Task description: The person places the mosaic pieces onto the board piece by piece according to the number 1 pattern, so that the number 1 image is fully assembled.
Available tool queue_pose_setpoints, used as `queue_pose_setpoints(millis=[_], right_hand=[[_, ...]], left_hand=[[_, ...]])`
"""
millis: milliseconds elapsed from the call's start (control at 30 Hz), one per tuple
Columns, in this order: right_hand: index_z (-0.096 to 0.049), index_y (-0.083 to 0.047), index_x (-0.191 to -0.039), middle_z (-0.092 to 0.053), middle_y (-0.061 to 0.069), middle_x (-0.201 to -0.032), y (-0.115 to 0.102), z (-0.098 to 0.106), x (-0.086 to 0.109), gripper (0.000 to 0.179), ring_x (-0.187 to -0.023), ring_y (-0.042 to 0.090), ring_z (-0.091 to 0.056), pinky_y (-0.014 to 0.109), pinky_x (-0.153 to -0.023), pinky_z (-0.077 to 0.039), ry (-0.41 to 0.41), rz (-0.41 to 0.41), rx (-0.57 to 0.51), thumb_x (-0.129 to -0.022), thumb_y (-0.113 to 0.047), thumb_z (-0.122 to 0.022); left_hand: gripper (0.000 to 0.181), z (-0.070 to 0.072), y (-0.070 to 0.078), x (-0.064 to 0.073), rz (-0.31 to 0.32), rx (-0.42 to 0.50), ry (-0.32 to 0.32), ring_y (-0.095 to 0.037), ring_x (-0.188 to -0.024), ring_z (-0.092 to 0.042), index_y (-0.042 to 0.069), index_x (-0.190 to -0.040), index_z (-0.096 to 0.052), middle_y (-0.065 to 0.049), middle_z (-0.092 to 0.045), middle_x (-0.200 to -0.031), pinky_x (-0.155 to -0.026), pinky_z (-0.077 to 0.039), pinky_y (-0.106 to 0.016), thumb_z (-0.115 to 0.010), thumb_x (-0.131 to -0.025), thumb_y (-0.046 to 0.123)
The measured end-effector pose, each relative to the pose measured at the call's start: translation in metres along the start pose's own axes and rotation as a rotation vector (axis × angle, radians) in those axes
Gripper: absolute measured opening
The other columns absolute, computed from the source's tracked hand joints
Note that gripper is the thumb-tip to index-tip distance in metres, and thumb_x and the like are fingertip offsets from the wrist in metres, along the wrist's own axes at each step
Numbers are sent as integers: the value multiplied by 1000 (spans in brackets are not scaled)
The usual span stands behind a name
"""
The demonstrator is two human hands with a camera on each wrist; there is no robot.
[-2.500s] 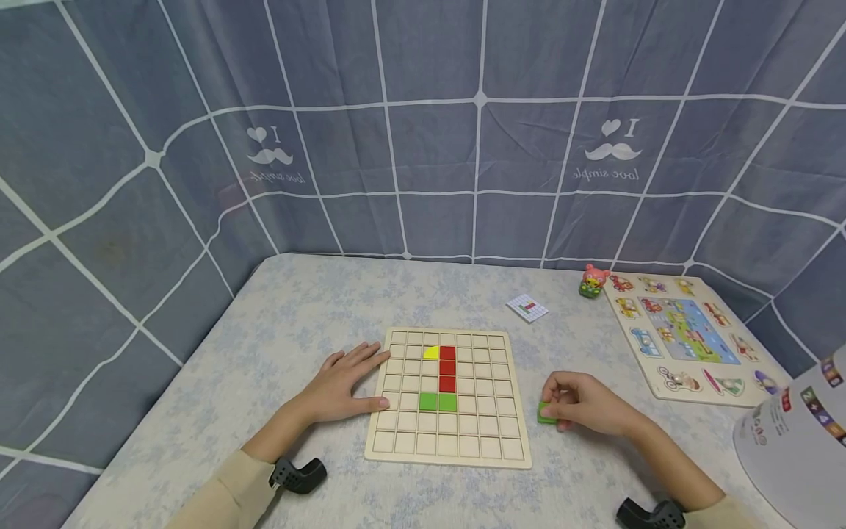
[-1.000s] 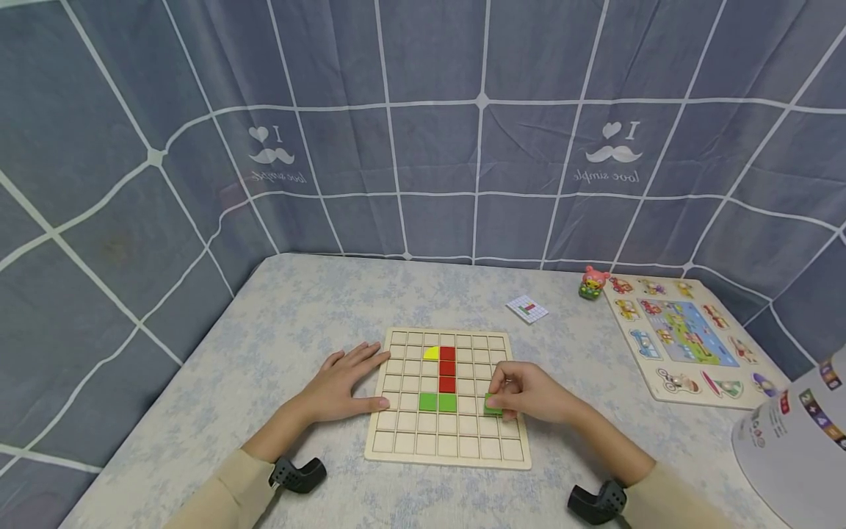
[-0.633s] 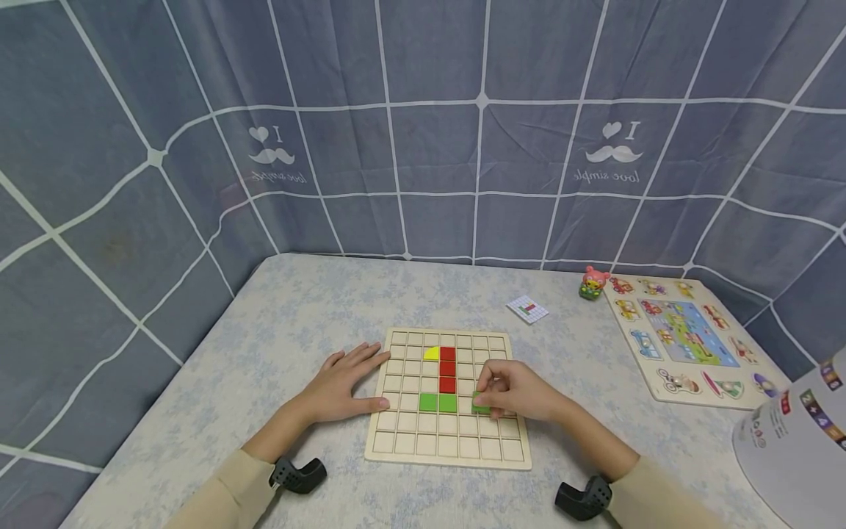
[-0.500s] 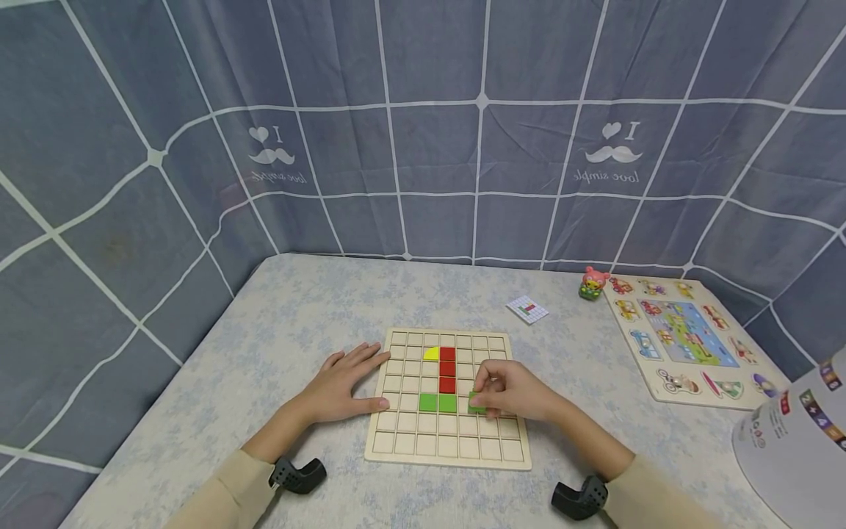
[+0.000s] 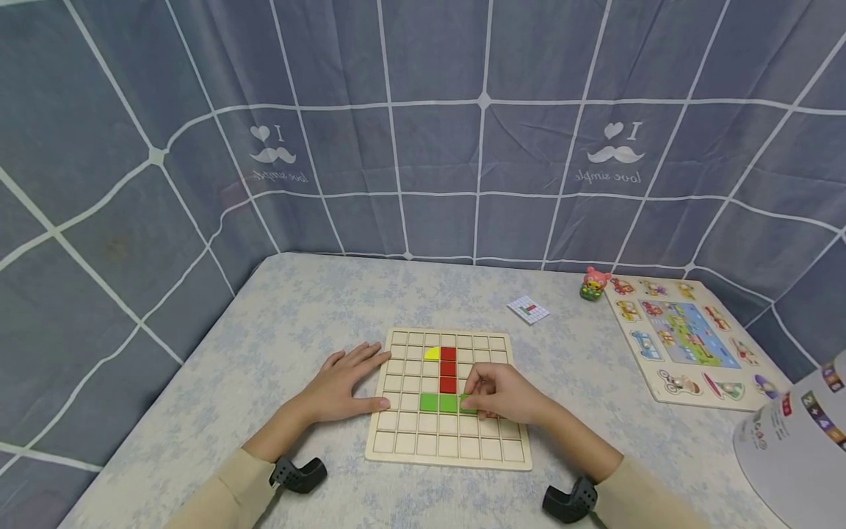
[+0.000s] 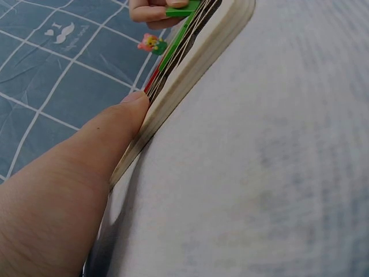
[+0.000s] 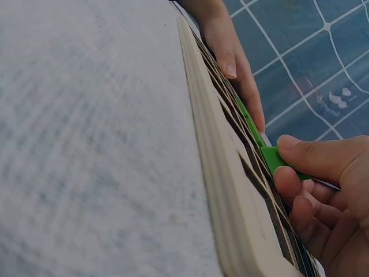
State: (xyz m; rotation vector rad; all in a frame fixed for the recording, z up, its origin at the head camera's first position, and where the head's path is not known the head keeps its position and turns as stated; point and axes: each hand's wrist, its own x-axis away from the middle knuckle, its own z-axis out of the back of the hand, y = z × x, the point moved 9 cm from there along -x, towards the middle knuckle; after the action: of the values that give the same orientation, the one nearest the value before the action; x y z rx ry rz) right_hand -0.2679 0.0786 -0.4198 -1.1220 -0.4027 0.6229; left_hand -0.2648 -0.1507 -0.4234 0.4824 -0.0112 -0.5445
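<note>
A wooden grid board (image 5: 448, 446) lies on the table, its square cells bordered by thin ridges. A yellow rounded tile (image 5: 432, 353) sits beside the top one of three red tiles (image 5: 448, 384) stacked in a column. Below them, two green tiles (image 5: 429, 402) fill neighbouring cells. My right hand (image 5: 505, 393) pinches another green tile (image 7: 272, 160) between thumb and fingers, tilted at the cell just right of those two. My left hand (image 5: 340, 389) rests with spread fingers on the board's left edge, the thumb (image 6: 136, 99) over the rim in the left wrist view.
A small pattern card (image 5: 528, 309) lies behind the board. At the back right stand a pink-and-green animal figurine (image 5: 594, 283) and a wooden picture puzzle (image 5: 700, 393). A white tub (image 5: 786, 448) is at the right front. Grid-patterned curtains close off the back and sides.
My right hand has carried the green tile from the table right of the board leftward across the grid, up to the two green tiles. The left hand has stayed put.
</note>
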Motion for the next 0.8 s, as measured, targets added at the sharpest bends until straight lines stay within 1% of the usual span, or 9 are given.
queue_pose_setpoints(millis=[233, 333, 433, 600, 667, 800], right_hand=[[-62, -4, -91, -62, 8, -69, -2, 0, 1, 11, -53, 15, -56, 22, -50, -45, 2, 36, 47, -88, -6, -72], [-63, -4, -90, -62, 6, -68, -3, -1, 1, 11, -53, 14, -56, 23, -51, -46, 4, 52, 70, -88, -7, -73], [-64, -8, -89, -59, 0, -68, -6, 1, 1, 13, -57, 10, -54, 22, -53, -45, 21, 80, 142, -86, -11, -76], [-66, -16, -88, -55, -8, -77, -11, 3, 1, 13, -63, 5, -49, 22, -57, -44, 50, 151, 291, -85, -18, -78], [-66, -17, -88, -54, -9, -79, -12, 4, 2, 12, -64, 5, -48, 22, -57, -44, 52, 167, 320, -85, -19, -78], [-67, -17, -89, -54, -10, -79, -13, 4, 2, 11, -63, 4, -47, 22, -57, -44, 52, 177, 337, -85, -18, -78]], left_hand=[[84, 1, 1, 0, -6, -2, 5, -32, -146, -19, 18, -153, -37, -10, -27, -158, -111, -11, -61, -65, -85, 59], [83, 1, 1, 0, -8, -3, 7, -32, -146, -20, 18, -153, -37, -10, -28, -158, -111, -11, -61, -65, -85, 58], [83, 1, 1, 0, -8, -5, 8, -32, -146, -20, 18, -153, -38, -10, -28, -158, -111, -12, -61, -65, -85, 58], [83, 1, 0, 0, -6, -7, 8, -32, -146, -20, 17, -153, -37, -10, -28, -158, -112, -12, -61, -65, -85, 58], [83, 1, 0, 0, -6, -5, 8, -32, -146, -20, 17, -153, -38, -10, -28, -158, -112, -12, -61, -65, -85, 58], [83, 1, 0, 0, -8, -5, 8, -32, -146, -20, 17, -152, -38, -10, -28, -158, -111, -12, -61, -65, -85, 57]])
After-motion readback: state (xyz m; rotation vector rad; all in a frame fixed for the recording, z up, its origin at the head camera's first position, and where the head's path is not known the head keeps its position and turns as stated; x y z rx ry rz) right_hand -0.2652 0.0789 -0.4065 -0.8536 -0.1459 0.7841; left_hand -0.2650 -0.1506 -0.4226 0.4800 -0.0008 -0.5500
